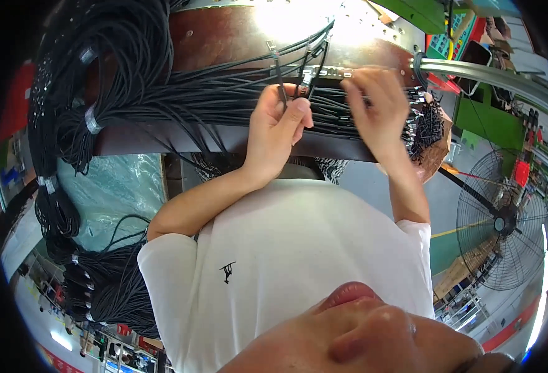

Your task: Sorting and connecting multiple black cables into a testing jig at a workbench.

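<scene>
My left hand is closed in a pinch on the ends of black cables, with metal connectors sticking up past the fingertips. One more cable end with a metal tip stands up beside the index finger. My right hand hovers to the right, apart from the left. Motion blurs its bent fingers, and whether anything is in them is hidden. Below both hands, a thick bundle of black cables lies across the brown bench, its connector ends at the right.
Tied cable coils are heaped at the left, and more cable bundles hang lower down. Beside the bench's right end sits a brown paper bag of small black parts. A metal rail and a black fan stand farther right.
</scene>
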Action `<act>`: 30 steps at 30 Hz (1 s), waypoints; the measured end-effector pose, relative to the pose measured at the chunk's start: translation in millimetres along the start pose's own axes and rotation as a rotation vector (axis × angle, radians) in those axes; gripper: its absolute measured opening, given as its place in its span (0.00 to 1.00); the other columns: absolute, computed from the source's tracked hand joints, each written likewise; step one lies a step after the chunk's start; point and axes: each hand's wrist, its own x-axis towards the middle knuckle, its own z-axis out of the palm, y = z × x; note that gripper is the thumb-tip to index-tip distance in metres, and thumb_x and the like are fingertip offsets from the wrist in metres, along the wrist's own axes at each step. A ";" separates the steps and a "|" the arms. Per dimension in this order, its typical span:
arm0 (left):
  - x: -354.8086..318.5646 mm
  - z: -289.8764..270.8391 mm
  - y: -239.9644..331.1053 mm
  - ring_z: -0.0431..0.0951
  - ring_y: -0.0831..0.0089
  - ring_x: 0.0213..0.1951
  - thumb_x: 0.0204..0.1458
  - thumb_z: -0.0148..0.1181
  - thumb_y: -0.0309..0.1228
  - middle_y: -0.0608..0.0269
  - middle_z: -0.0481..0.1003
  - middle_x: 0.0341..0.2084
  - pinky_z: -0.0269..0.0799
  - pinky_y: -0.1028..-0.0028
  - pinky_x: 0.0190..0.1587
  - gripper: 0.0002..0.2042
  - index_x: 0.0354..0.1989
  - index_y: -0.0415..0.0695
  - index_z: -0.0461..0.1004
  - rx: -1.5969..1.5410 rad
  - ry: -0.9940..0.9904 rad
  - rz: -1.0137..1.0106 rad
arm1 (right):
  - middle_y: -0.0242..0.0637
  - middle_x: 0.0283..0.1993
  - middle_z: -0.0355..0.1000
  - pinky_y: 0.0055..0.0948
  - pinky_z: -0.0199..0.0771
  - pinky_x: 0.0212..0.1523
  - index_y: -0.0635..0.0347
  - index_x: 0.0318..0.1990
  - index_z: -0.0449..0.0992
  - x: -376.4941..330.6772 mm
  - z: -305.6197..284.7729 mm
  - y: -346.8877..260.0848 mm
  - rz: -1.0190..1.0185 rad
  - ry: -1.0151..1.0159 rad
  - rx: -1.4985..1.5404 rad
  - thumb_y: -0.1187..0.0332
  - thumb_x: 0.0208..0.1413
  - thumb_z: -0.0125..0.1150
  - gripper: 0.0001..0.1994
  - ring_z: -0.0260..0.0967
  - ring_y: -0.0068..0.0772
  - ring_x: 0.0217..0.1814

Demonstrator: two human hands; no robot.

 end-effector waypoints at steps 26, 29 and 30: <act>-8.9 0.9 50.3 0.74 0.75 0.22 0.61 0.53 0.37 0.57 0.76 0.24 0.72 0.76 0.26 0.13 0.35 0.37 0.72 0.145 -0.131 -0.136 | 0.35 0.38 0.73 0.31 0.74 0.38 0.57 0.37 0.74 23.5 12.4 -0.8 -0.424 -0.011 -0.080 0.78 0.38 0.64 0.14 0.72 0.38 0.39; 2.8 -15.4 82.6 0.76 0.71 0.22 0.65 0.44 0.33 0.56 0.76 0.24 0.74 0.73 0.25 0.12 0.39 0.36 0.70 0.432 -0.036 0.659 | 0.37 0.40 0.75 0.30 0.73 0.37 0.60 0.32 0.73 14.2 15.1 19.9 0.042 0.059 0.195 0.80 0.45 0.61 0.07 0.72 0.40 0.37; -4.5 -17.2 101.1 0.76 0.70 0.21 0.65 0.41 0.32 0.55 0.75 0.22 0.74 0.73 0.23 0.12 0.41 0.35 0.69 0.082 -0.164 0.538 | 0.37 0.40 0.75 0.31 0.73 0.36 0.61 0.32 0.72 8.6 19.4 19.1 0.067 -0.006 0.190 0.80 0.46 0.60 0.06 0.73 0.41 0.37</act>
